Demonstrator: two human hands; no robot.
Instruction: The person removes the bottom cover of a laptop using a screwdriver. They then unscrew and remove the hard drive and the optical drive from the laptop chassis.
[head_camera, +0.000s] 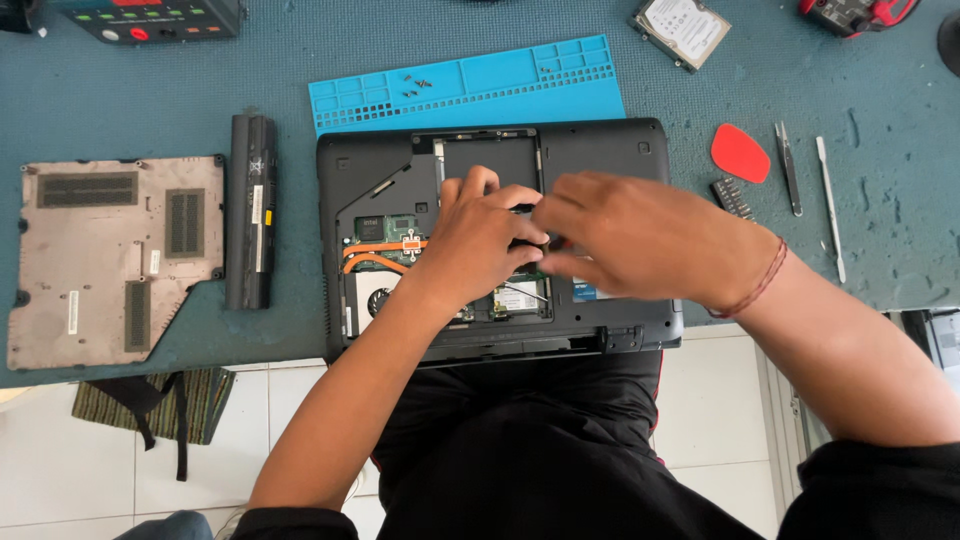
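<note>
Our left hand (478, 235) and right hand (640, 245) meet, fingertips pressed into the opened black laptop base (600, 150) at the table's near edge; whether they pinch anything, we cannot tell. A slip could scrape the exposed green circuit board (385, 228) or copper heat pipe (375, 262).

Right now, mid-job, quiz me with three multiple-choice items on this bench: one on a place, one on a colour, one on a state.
1. Where does the long black battery bar lie?
A. between the removed grey base cover and the open black laptop
B. on the blue silicone mat
C. right of the laptop

2. What colour is the rounded plastic pry pick?
A. green
B. red
C. white

3. How is the laptop's underside?
A. cover on
B. cover off, fan and copper pipes showing
C. lid up, screen lit

Answers: 1 A, it sits between the two. 2 B, plainly red. 3 B, the left hand and right hand work inside the exposed bay.
</note>
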